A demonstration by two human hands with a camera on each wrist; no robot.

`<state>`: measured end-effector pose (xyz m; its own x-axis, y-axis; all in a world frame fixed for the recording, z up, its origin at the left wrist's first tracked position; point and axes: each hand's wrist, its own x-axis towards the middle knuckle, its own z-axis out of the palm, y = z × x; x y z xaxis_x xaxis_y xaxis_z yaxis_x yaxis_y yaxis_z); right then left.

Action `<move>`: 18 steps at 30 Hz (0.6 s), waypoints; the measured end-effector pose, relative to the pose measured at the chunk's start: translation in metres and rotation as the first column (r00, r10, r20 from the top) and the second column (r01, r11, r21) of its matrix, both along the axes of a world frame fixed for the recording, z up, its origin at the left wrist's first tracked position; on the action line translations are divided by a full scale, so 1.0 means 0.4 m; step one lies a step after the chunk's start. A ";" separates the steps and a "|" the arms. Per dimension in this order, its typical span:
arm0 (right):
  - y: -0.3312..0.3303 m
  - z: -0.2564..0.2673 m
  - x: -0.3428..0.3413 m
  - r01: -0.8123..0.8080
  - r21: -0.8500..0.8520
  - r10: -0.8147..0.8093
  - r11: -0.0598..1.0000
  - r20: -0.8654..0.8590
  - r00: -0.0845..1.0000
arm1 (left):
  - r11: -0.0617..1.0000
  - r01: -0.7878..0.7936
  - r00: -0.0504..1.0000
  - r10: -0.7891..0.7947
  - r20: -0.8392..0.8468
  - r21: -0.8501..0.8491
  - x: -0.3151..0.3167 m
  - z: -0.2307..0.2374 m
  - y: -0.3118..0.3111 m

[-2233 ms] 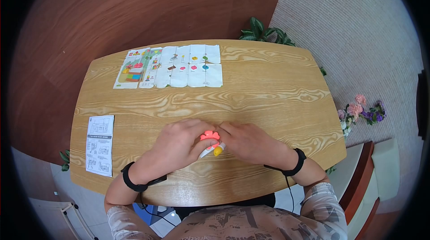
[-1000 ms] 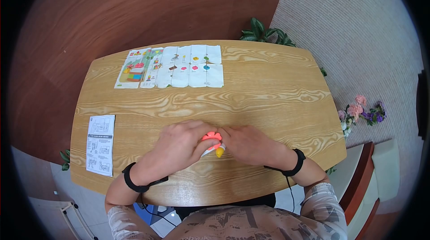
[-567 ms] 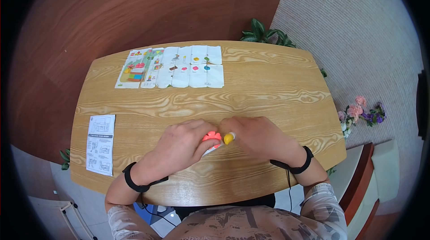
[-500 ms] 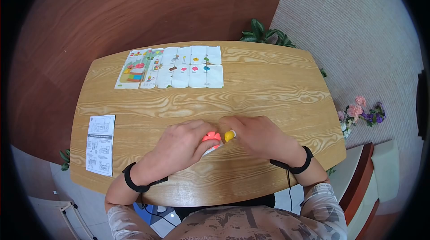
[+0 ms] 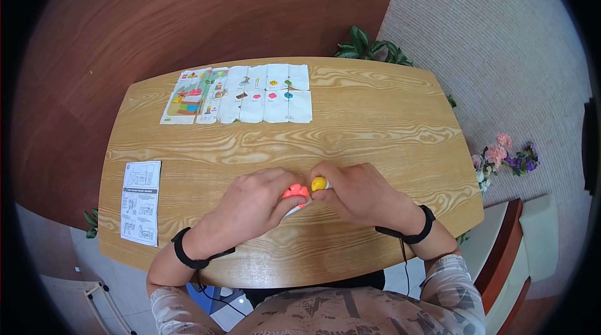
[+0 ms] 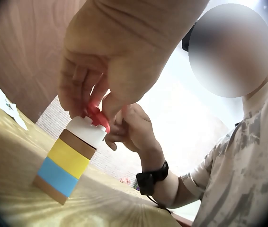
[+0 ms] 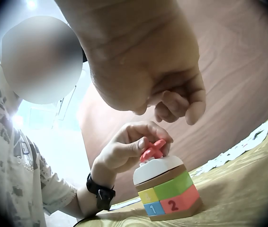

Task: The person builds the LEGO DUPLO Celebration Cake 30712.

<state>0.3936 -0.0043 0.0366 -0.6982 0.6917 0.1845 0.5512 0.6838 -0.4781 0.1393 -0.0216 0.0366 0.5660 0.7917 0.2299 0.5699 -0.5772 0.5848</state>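
Thumb and fingers of my left hand [image 5: 251, 202] pinch a pink-red flower-shaped piece [image 5: 295, 191] on top of a white rounded block [image 6: 84, 130]. Under that block, in both wrist views, is an upright stack [image 7: 176, 189] with brown, yellow, blue, green and pink-red parts, the numbers 1 and 2 showing on its side. Just right of the flower, my right hand [image 5: 363, 194] holds a small yellow-topped piece [image 5: 319, 183] with a white lower part between thumb and curled fingers. In the right wrist view that piece is hidden behind the hand.
An unfolded picture sheet [image 5: 252, 110] lies at the table's far left. A smaller printed leaflet [image 5: 139, 203] is near the left edge. Leafy plants [image 5: 369, 45] and flowers [image 5: 501, 153] stand beyond the table's edges.
The right hand has moved slightly up and to the right with the yellow-topped piece, away from the front of the flower, and its thumb now shows. The left hand has stayed nearly still.
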 end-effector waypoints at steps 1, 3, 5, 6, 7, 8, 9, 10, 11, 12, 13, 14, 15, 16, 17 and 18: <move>-0.001 0.001 0.000 0.008 -0.010 -0.008 1.000 -0.008 1.000 | 1.000 -0.001 1.000 0.001 -0.002 0.001 0.001 0.001 -0.001; -0.001 0.003 0.001 0.014 0.012 -0.014 1.000 -0.033 0.999 | 1.000 -0.002 1.000 0.002 -0.004 0.004 0.002 0.002 -0.001; -0.001 0.005 0.001 0.018 0.025 -0.017 1.000 -0.053 0.998 | 1.000 0.001 1.000 -0.001 -0.004 0.000 0.002 0.003 -0.001; -0.002 0.008 0.000 0.019 0.026 -0.017 0.999 -0.060 0.998 | 1.000 0.002 1.000 -0.002 -0.004 -0.003 0.002 0.004 -0.001; -0.002 0.010 -0.001 0.019 0.027 -0.017 0.999 -0.067 0.998 | 1.000 0.003 1.000 -0.003 0.016 0.012 0.002 0.001 0.000; -0.001 0.012 -0.002 0.015 0.052 -0.011 0.999 -0.074 0.997 | 1.000 0.004 0.999 -0.004 0.035 0.027 0.002 -0.002 0.000; 0.000 0.014 -0.004 0.010 0.077 -0.004 0.997 -0.080 0.997 | 0.999 0.004 0.998 -0.006 0.055 0.041 0.002 -0.004 0.000; 0.001 0.015 -0.005 0.006 0.101 0.003 0.995 -0.086 0.996 | 0.999 0.002 0.999 -0.004 0.050 0.040 0.002 -0.003 0.000; 0.001 0.015 -0.005 0.009 0.100 -0.001 0.995 -0.084 0.997 | 0.999 0.000 0.999 -0.001 0.046 0.038 0.001 0.000 -0.001; 0.002 0.015 -0.005 0.012 0.099 -0.004 0.995 -0.081 0.997 | 0.999 -0.002 0.999 0.001 0.041 0.036 0.001 0.004 -0.002; 0.002 0.015 -0.004 0.015 0.098 -0.007 0.995 -0.079 0.997 | 1.000 -0.004 1.000 0.004 0.011 0.026 0.000 0.009 -0.003; 0.003 0.015 -0.004 0.010 0.099 -0.002 0.995 -0.075 0.997 | 1.000 -0.006 1.000 0.006 -0.019 0.016 -0.002 0.013 -0.004; 0.003 0.015 -0.004 0.004 0.100 0.003 0.995 -0.072 0.997 | 1.000 -0.008 0.999 0.008 -0.049 0.006 -0.002 0.018 -0.005; 0.003 0.015 -0.005 -0.001 0.101 0.008 0.995 -0.068 0.998 | 1.000 -0.005 0.999 0.005 -0.053 0.000 -0.003 0.021 -0.005; 0.004 0.011 -0.005 -0.008 0.098 0.015 0.995 -0.068 0.998 | 1.000 -0.002 0.998 0.002 -0.057 -0.006 -0.004 0.025 -0.005; 0.006 0.004 -0.005 -0.016 0.096 0.022 0.995 -0.067 0.997 | 1.000 0.000 0.998 -0.001 -0.060 -0.011 -0.004 0.027 -0.005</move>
<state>0.3914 -0.0020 0.0381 -0.6945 0.6557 0.2963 0.5061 0.7379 -0.4465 0.1376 -0.0237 0.0473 0.5790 0.7938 0.1861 0.6041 -0.5710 0.5559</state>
